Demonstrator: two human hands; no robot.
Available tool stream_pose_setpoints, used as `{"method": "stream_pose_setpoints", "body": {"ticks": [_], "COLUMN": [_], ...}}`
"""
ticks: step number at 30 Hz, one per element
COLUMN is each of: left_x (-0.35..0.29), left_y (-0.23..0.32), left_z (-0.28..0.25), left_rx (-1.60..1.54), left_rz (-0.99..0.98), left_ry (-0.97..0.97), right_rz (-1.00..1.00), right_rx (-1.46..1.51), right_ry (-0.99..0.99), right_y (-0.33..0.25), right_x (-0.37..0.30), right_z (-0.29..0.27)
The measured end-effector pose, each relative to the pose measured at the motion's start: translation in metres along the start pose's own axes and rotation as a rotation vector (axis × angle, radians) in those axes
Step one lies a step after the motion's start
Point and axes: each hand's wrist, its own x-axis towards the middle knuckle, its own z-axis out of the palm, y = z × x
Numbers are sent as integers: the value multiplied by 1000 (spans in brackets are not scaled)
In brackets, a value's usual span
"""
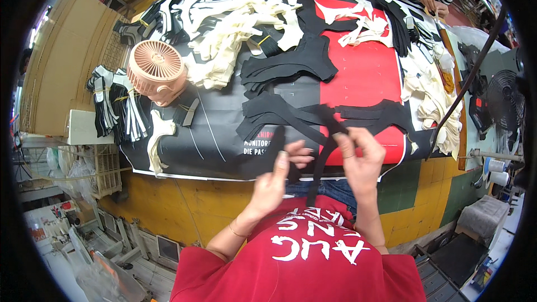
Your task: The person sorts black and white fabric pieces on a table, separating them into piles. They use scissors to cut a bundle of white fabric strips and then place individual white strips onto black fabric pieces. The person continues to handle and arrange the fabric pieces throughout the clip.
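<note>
Right hand [362,154] pinches a black strip [321,162]; left hand [275,178] half-open, grip unclear; near red shirt [319,279] bears white lettering [349,252].

Held black strip [319,169]: matt cloth. Black cut pieces [293,64]: matt cloth, smooth. Cream cut pieces [224,50]: matt cloth, wrinkled. Table cover [363,72]: smooth sheet, slight sheen. Fan [159,70]: smooth pink plastic. Large panel [64,67]: brown cardboard, matt. Bags [81,178]: clear plastic, glossy, crumpled.
</note>
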Motion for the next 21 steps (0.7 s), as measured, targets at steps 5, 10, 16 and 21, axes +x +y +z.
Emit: {"method": "stream_pose_setpoints", "body": {"ticks": [5, 10, 16, 21], "left_x": [-11, -21, -2, 9], "left_y": [19, 33, 17, -5], "left_z": [-51, -52, -24, -7], "left_rx": [-163, -395, -424, -301], "left_rz": [278, 487, 61, -164], "left_ry": [481, 340, -315, -618], "right_rz": [174, -111, 109, 655], "right_rx": [539, 101, 520, 741], "right_ry": [-158, -438, -486, -653], "right_y": [-11, -22, -19, -9], "right_x": [30, 62, 30, 4], "right_z": [6, 59, 37, -18]}}
